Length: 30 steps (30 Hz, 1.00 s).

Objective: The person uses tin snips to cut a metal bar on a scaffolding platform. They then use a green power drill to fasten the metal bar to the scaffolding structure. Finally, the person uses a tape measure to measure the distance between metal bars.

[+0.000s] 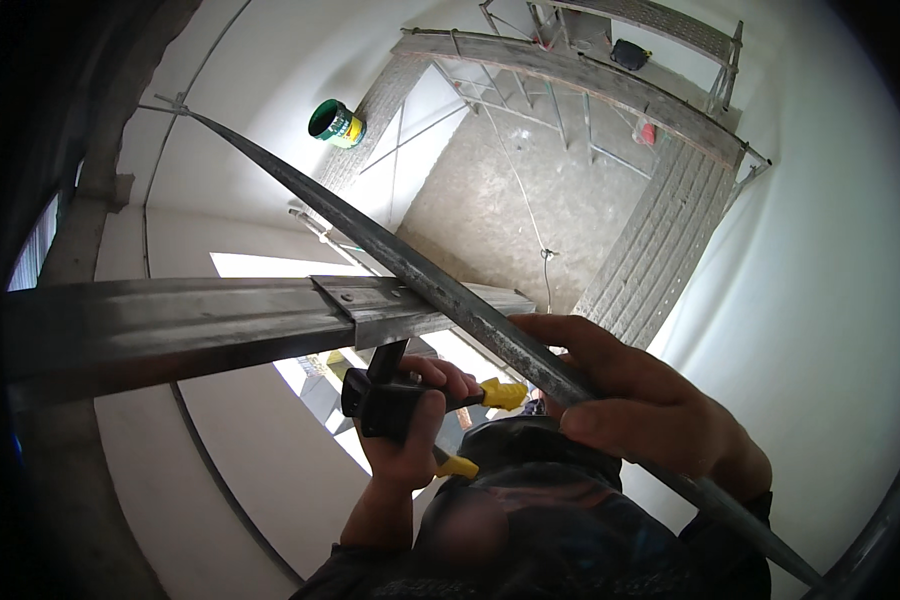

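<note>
A long dark metal bar (440,290) slants from the upper left to the lower right, passing over a silver metal channel (190,315). My right hand (670,415) is closed round this bar right of the crossing, thumb on the near side and fingers beyond. The channel runs in from the left edge, with an overlapped joint and small round fastener heads near the crossing. Below that joint, my left hand (415,425) grips a black hand tool (375,400) with yellow handle ends. The tool's narrow upper end meets the channel's underside; the exact contact is hidden.
Far below, scaffold planks (660,240) frame a concrete floor (530,190). A green bucket (338,124) rests on the left plank, and a black container (629,54) stands at the back. White walls curve round; a cable (215,450) hangs at left.
</note>
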### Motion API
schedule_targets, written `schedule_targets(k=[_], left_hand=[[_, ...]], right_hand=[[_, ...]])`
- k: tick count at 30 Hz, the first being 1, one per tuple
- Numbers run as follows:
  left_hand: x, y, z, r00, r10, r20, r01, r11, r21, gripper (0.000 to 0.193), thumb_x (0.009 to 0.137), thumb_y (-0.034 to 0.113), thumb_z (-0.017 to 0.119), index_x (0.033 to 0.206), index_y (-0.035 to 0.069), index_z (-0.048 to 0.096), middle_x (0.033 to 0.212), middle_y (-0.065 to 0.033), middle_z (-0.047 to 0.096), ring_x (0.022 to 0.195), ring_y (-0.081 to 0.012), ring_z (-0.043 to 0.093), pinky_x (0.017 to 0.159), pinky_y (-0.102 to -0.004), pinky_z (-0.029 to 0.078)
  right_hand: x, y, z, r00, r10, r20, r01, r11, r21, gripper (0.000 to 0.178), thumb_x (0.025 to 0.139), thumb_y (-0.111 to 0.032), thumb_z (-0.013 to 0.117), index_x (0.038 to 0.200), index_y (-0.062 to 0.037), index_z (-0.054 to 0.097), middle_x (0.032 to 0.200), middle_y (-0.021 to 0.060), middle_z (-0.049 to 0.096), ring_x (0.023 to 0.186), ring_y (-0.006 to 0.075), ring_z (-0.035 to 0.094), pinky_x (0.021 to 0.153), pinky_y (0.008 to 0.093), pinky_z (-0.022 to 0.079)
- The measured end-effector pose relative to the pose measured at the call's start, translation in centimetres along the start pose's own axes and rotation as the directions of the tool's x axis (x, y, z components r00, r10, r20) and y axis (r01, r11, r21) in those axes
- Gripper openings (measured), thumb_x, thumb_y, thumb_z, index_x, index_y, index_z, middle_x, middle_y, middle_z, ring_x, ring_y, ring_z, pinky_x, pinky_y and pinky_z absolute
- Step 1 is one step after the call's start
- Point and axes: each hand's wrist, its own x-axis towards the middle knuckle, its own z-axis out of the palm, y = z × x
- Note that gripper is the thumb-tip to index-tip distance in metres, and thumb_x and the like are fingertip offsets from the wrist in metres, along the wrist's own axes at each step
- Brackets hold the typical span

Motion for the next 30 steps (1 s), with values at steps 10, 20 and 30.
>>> schedule_targets(k=[10,20,30], left_hand=[[0.7,-0.1,-2.5,0.997,0.056,0.045,-0.069,0.92,0.387,0.022,0.088,-0.009,0.06,0.108,-0.002,0.055,0.096,-0.0134,0.063,0.09,-0.0202,0.066,0.084,-0.0349,0.054],[-0.8,0.0,-2.2,0.997,-0.031,0.066,0.037,0.996,-0.082,0.019,0.095,0.003,0.059,0.112,-0.002,0.053,0.095,-0.0155,0.063,0.095,-0.0265,0.065,0.09,-0.0446,0.053],[-1.3,-1.0,-3.3,0.991,0.065,0.118,-0.066,0.998,0.002,0.02,0.094,-0.002,0.058,0.114,-0.001,0.054,0.097,-0.0152,0.063,0.096,-0.0254,0.064,0.09,-0.0438,0.053]], right_hand=[[-0.1,0.1,-0.5,0.998,-0.022,0.061,0.025,0.999,-0.046,0.063,0.096,-0.016,0.052,0.151,0.0036,0.028,0.101,0.0076,0.056,0.089,0.0105,0.05,0.08,0.0263,0.04],[4.4,4.8,-5.8,0.941,-0.337,-0.035,0.298,0.873,-0.387,0.073,0.088,-0.025,0.065,0.15,0.0012,0.034,0.119,0.011,0.058,0.108,0.0187,0.054,0.092,0.032,0.042],[11.6,11.0,-1.9,0.714,-0.696,0.078,0.395,0.308,-0.865,0.039,0.088,0.003,0.056,0.127,-0.0013,0.053,0.111,0.0206,0.065,0.092,0.0382,0.068,0.084,0.0393,0.057]])
